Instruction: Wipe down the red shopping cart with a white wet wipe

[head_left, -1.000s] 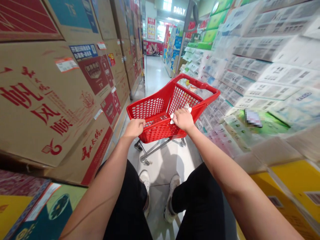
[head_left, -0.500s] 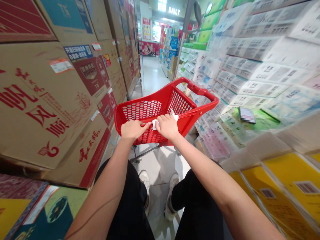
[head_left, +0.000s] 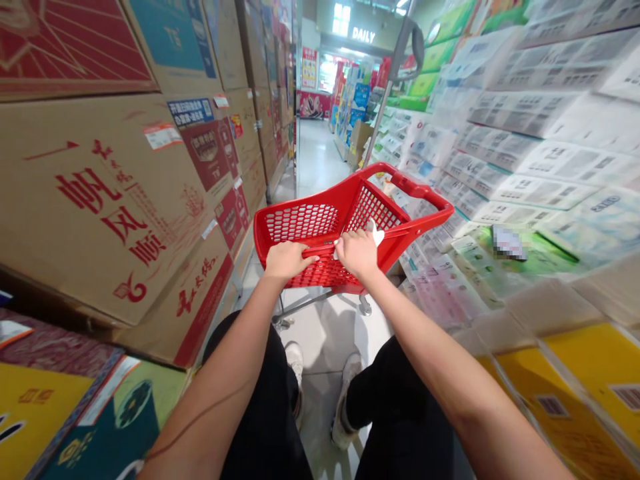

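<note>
A red plastic shopping cart (head_left: pixel 346 199) stands turned sideways before me, its push handle at the upper right. My left hand (head_left: pixel 286 261) is closed over the near top rim of its basket, the thumb lying along the rim. To the right, my right hand (head_left: pixel 358 253) presses a crumpled white tissue (head_left: pixel 377 235) on the same rim. Parts of the tissue stick out beyond the fingers; the rest is hidden under the palm. Through the lattice walls, the basket shows no goods inside.
Stacked cardboard cartons (head_left: pixel 105 200) line the left side. On the right rise packs of wrapped paper goods (head_left: pixel 505 160), with yellow boxes (head_left: pixel 545 387) lower down. A grey metal post (head_left: pixel 387 100) stands behind the cart. The tiled aisle (head_left: pixel 320 160) runs on ahead.
The whole view has shifted, so cart and shelves sit further right and slightly lower. My right hand has the tissue on the rim as before; my left hand still grips the rim.
</note>
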`<state>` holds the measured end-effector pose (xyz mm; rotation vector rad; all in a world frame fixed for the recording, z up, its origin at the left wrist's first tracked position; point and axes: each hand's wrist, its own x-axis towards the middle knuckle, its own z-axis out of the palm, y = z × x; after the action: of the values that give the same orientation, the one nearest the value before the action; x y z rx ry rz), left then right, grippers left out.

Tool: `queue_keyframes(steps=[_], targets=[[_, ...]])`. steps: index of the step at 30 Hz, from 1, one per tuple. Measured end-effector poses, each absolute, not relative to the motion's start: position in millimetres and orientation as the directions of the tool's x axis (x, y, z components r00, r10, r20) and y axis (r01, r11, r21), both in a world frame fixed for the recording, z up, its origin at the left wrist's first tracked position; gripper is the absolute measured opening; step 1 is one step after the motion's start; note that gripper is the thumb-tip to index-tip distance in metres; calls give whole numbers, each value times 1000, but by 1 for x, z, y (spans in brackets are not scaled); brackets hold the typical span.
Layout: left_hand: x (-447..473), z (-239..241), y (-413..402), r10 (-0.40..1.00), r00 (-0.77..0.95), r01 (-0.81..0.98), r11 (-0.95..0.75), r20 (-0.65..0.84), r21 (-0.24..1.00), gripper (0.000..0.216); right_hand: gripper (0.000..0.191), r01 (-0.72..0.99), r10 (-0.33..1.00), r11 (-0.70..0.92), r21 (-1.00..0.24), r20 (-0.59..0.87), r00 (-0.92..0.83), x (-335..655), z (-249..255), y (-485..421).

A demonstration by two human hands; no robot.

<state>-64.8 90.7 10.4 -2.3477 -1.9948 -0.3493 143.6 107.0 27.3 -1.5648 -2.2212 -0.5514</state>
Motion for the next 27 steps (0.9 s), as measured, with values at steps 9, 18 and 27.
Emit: queue_keyframes(steps=[9, 18, 27], targets=[[-75, 14, 90, 981, 112, 982, -133, 162, 131, 69, 39, 890, 783, 433, 142, 430, -449, 142, 26, 108], [-78, 11, 94, 981, 80, 987, -102, 176, 122, 72, 39, 944, 779, 242, 224, 535, -326, 247, 55, 117], [-77, 11, 99, 981, 74, 989, -96, 178, 114, 68, 36, 940, 796, 337, 52, 518, -314, 138, 21, 108]])
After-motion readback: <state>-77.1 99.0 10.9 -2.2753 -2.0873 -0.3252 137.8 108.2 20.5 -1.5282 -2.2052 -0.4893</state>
